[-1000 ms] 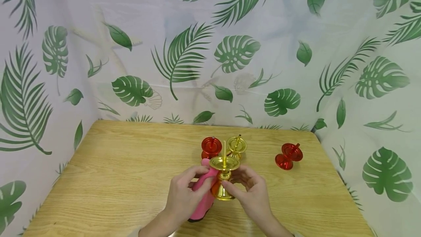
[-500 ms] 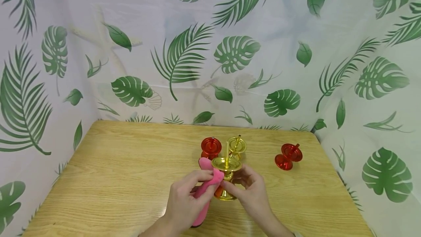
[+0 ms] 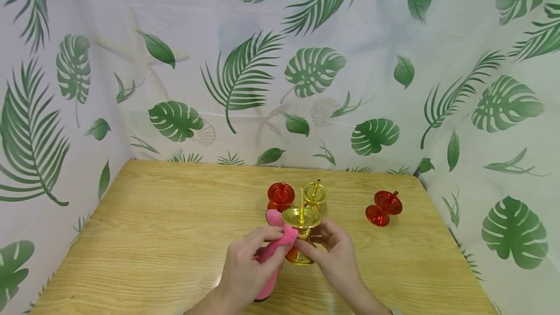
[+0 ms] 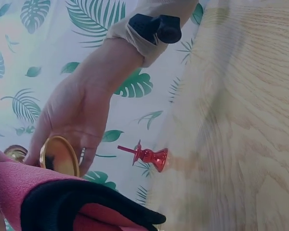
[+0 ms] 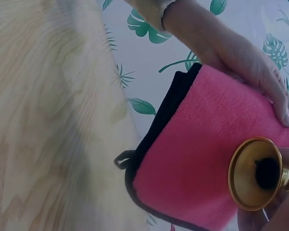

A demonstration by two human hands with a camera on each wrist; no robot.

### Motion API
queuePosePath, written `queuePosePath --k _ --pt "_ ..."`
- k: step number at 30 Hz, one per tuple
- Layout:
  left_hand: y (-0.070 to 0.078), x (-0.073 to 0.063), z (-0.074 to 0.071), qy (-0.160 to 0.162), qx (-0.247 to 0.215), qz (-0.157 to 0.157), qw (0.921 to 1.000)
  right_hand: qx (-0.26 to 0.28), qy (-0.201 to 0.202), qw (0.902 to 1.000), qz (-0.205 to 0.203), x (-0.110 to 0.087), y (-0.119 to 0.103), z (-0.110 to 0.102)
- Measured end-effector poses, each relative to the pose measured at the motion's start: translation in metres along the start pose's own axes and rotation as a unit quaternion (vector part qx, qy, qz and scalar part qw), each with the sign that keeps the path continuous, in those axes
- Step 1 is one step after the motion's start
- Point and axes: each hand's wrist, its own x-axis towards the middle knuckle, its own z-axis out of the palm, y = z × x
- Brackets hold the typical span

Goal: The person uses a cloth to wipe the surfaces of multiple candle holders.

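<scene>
My right hand grips a gold candle holder by its stem, above the table with its spike pointing up. In the right wrist view the hollow underside of its base shows. My left hand pinches a folded pink cloth with dark edging. A bunched corner of it lies against the holder's stem, just under the dish. From the left wrist view, the cloth's dark border hangs below the hand. The fingertips of my right hand behind the stem are partly hidden.
Behind the hands a red candle holder and a second gold one stand close together on the wooden table. Another red candle holder is farther right. A leaf-patterned curtain encloses the table's back and sides.
Since a second ago, the bunched cloth corner has come round to the front of the stem, and the gold candle holder has shifted slightly right. The last half second shows hardly any movement.
</scene>
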Motion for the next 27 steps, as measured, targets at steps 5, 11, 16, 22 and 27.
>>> queuePosePath --k 5,11,16,22,27 --pt "-0.007 -0.004 0.000 -0.003 0.015 -0.032 0.9994 0.000 -0.006 1.0000 0.001 -0.001 0.000 -0.001" --pt "-0.012 -0.006 0.000 -0.006 0.023 -0.045 0.9987 0.006 -0.023 0.9997 -0.007 -0.002 -0.001 -0.001" --pt "-0.014 -0.007 0.000 -0.005 0.019 -0.032 0.9993 0.016 -0.020 0.9997 0.002 -0.002 -0.001 0.000" --pt "-0.018 -0.010 0.003 0.000 0.022 0.036 0.9991 0.044 -0.016 0.9988 0.015 -0.002 -0.002 0.001" --pt "-0.019 -0.011 0.004 -0.002 0.025 0.041 0.9988 0.058 -0.020 0.9981 0.005 -0.002 -0.001 0.000"
